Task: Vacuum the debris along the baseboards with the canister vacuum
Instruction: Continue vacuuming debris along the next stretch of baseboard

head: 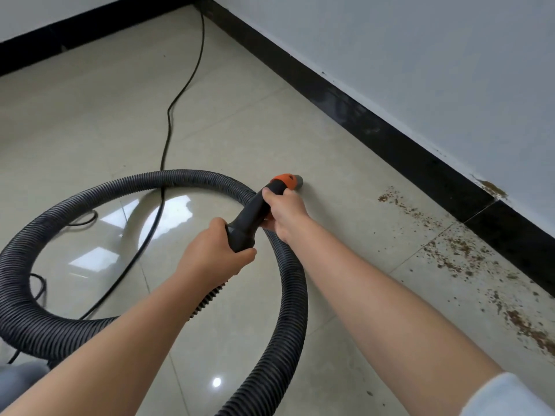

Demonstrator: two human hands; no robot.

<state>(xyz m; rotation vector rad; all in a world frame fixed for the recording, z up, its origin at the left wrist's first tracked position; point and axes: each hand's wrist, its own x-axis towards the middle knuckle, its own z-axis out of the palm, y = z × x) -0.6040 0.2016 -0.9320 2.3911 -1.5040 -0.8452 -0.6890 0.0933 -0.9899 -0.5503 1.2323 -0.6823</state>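
Both grips—left hand (217, 250), right hand (285, 213)—curled round hose handle (250, 219), debris (453, 250) beside baseboard (420, 157).

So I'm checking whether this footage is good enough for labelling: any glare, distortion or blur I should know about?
Head view: bright window-shaped glare and a small light spot sit on the glossy floor tiles inside the hose loop; the wide angle stretches the forearms at the frame edges; the debris by the baseboard is sharp enough to see; both hands and the nozzle are only slightly soft.
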